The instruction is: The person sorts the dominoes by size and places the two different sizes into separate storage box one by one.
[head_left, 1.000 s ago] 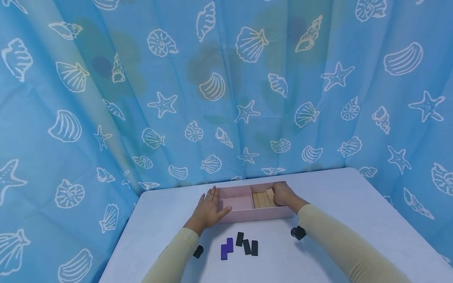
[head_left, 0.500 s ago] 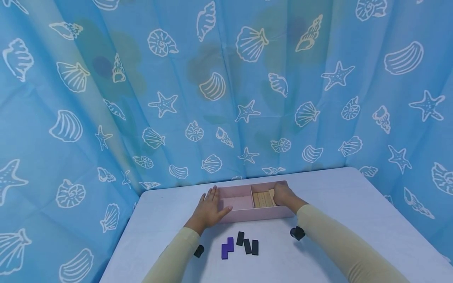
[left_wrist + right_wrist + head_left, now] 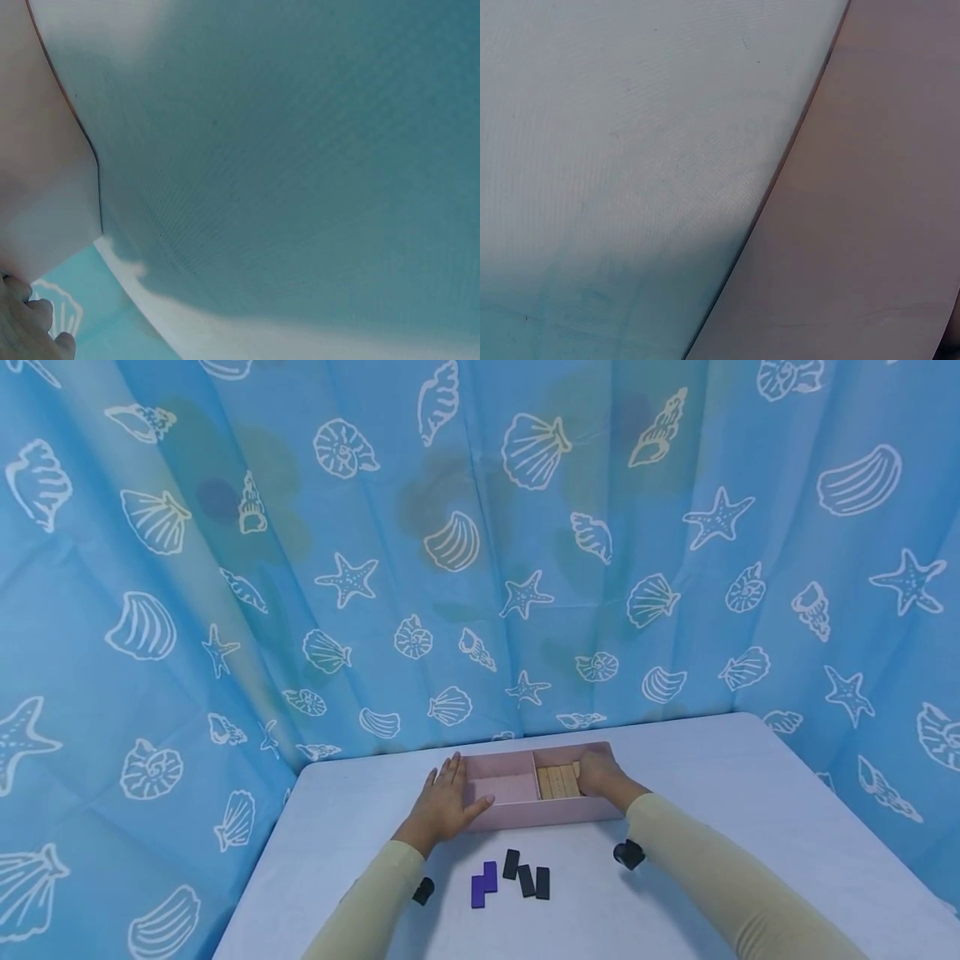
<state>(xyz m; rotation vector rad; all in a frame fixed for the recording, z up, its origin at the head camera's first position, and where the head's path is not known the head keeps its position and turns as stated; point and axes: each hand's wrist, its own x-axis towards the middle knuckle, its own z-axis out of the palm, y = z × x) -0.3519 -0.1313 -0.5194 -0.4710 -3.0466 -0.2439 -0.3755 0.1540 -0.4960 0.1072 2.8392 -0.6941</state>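
Observation:
A pink two-compartment box (image 3: 547,814) stands near the back of the white table. Several light wooden blocks (image 3: 557,782) lie side by side in its right compartment. My right hand (image 3: 600,774) reaches into that compartment, its curled fingers at a wooden block (image 3: 576,767) at the row's right end; most of this block is hidden behind the hand. At the box's left end rests my left hand (image 3: 442,802), fingers straight and thumb over the front rim. The left wrist view shows its fingers (image 3: 34,319) beside the box wall (image 3: 45,165).
Two purple blocks (image 3: 477,892) and three black blocks (image 3: 527,881) lie on the table (image 3: 675,893) in front of the box. A blue shell-patterned curtain (image 3: 480,568) hangs behind. The right wrist view shows only table and box wall (image 3: 840,202).
The wooden block at my right fingers, first tilted above the row, has gone down and right, in line with the others. My left hand has stayed on the box.

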